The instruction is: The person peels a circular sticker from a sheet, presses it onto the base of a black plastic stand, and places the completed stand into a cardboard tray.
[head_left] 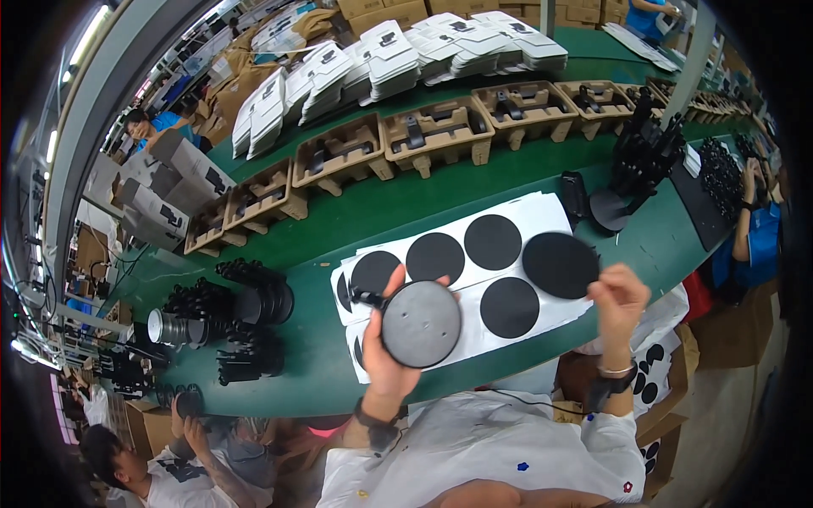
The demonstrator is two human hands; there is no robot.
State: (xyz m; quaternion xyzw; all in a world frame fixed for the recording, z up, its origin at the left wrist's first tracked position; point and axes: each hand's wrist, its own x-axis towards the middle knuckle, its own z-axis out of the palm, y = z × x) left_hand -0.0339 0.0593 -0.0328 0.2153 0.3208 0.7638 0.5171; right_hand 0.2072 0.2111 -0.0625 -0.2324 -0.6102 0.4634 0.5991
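Observation:
My left hand (391, 369) is wrapped round the edge of a round grey base plate (422, 324). Small holes show on the face turned up, and a short black stub (367, 297) sticks out at its left. To the right, my right hand (619, 306) pinches the edge of a black round pad (559, 265), which is held over the white backing sheets (547, 213). More round black pads (493, 242) lie on these sheets, between and beyond my hands. The base plate and my left hand cover part of the sheets.
Bundled black stands (254, 300) stand on the green table (313, 334) at left; black parts (648, 152) stand at right. Brown moulded trays (436, 131) line the far belt, with stacked white flat boxes (385, 63) behind. Co-workers sit at lower left and far right.

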